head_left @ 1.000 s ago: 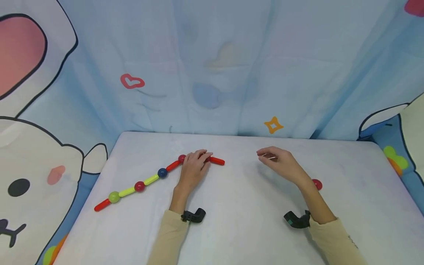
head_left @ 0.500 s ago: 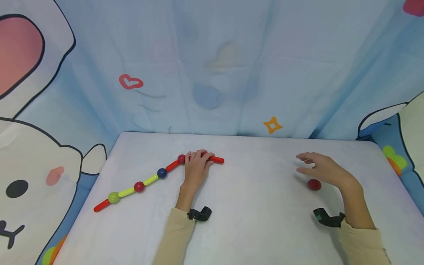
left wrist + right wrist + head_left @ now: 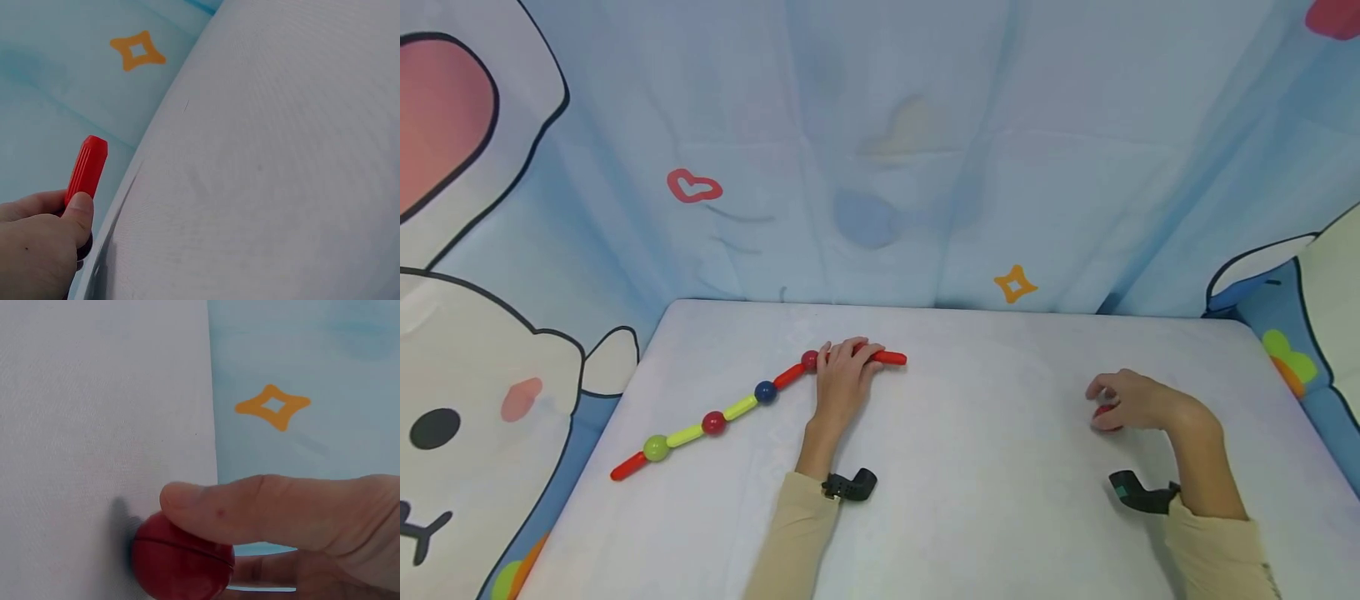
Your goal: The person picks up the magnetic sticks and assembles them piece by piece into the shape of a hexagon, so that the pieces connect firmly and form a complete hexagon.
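A chain of coloured rods and balls slants across the left half of the table. Along it come a red rod (image 3: 628, 467), a green ball (image 3: 657, 448), a red ball (image 3: 714, 422), a blue ball (image 3: 765, 392) and another red ball (image 3: 809, 360), with yellow-green and red rods between. My left hand (image 3: 841, 379) grips the chain's far right part, covering some of it; an end rod (image 3: 87, 165), red and ribbed, sticks out past the thumb. Off to the right, my right hand (image 3: 1138, 400) holds a loose red ball (image 3: 181, 562) between thumb and fingers, at the tabletop.
The white-covered table (image 3: 970, 467) runs back to a pale blue printed curtain (image 3: 925, 167). A small black camera (image 3: 850, 485) is strapped to my left wrist, and another camera (image 3: 1142, 493) to the right one.
My right hand has swung right, away from the middle, opened over the loose red ball, then lowered and closed on it. The left hand stays on the chain, almost unmoved.
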Available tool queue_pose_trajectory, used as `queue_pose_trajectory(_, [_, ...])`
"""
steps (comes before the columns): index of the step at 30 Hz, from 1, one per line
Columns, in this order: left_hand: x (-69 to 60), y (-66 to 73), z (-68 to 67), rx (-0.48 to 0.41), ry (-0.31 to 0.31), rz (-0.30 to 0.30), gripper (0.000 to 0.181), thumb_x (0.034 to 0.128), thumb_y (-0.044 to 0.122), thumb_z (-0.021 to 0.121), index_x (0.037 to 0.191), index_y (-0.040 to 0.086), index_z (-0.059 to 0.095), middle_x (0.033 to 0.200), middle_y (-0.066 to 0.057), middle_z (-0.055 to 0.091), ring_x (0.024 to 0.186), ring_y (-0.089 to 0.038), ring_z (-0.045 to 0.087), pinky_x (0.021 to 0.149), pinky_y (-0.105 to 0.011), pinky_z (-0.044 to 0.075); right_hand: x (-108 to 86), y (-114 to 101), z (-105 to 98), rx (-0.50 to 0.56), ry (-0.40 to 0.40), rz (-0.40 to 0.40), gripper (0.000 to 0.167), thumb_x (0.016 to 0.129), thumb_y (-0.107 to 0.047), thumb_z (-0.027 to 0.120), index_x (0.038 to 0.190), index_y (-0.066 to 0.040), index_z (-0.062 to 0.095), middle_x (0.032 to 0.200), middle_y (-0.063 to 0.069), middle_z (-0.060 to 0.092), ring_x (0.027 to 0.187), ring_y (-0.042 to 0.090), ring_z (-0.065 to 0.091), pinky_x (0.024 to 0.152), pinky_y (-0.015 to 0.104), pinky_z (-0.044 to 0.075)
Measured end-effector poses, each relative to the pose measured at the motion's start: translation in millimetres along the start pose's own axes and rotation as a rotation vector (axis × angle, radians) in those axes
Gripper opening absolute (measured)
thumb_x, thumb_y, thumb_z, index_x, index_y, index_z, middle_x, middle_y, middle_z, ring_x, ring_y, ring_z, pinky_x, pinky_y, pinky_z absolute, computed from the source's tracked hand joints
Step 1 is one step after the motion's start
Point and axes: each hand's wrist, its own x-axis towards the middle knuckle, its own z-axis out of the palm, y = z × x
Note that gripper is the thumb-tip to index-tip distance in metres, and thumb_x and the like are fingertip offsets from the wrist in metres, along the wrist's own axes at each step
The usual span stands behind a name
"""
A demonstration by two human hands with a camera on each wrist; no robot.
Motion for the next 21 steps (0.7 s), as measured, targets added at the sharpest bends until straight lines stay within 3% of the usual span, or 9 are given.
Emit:
queue_pose_trajectory(6, [0.4, -0.2, 0.0, -0.001, 0.005, 0.001, 0.030, 0.0946, 0.031, 0.062, 0.124, 0.026, 0.065, 0.131, -0.003, 0.061, 0.126, -0.022, 0.053, 0.115, -0.055, 0.027, -2.6, 0, 1, 0.037, 0.015, -0.008, 0.032, 0.083, -0.021, 0.072, 0.102, 0.001, 0.059, 0.091, 0.012, 0.059, 0.082, 0.023, 0.051, 0.068, 0.033, 0.048])
queue_pose_trajectory(15, [0.3, -0.2, -0.3, -0.005, 0.004, 0.006, 0.029, 0.0948, 0.031, 0.061, 0.123, 0.026, 0.065, 0.131, -0.003, 0.061, 0.126, -0.022, 0.053, 0.115, -0.055, 0.026, 2.3, 0, 1, 0.087, 0.124, -0.062, 0.036, 0.086, -0.028, 0.071, 0.109, -0.001, 0.061, 0.103, 0.015, 0.062, 0.095, 0.029, 0.054, 0.076, 0.041, 0.053])
queue_pose_trajectory(18, [0.1, -0.4, -0.1, -0.004, 0.009, 0.007, 0.029, 0.0942, 0.031, 0.062, 0.123, 0.026, 0.065, 0.130, -0.003, 0.061, 0.126, -0.022, 0.053, 0.115, -0.055, 0.026, 5.1, -2, 2, 0.132, 0.221, -0.117, 0.042, 0.089, -0.029, 0.069, 0.118, 0.000, 0.060, 0.113, 0.020, 0.062, 0.103, 0.035, 0.056, 0.082, 0.047, 0.055])
queue_pose_trajectory(21, [0.1, -0.3, 0.9, -0.005, 0.014, 0.010, 0.029, 0.0940, 0.031, 0.062, 0.123, 0.026, 0.065, 0.130, -0.003, 0.061, 0.125, -0.022, 0.053, 0.115, -0.055, 0.026, 9.2, -4, 4, 0.197, 0.380, -0.200, 0.046, 0.091, -0.029, 0.067, 0.125, -0.001, 0.057, 0.122, 0.021, 0.060, 0.110, 0.038, 0.056, 0.084, 0.036, 0.057])
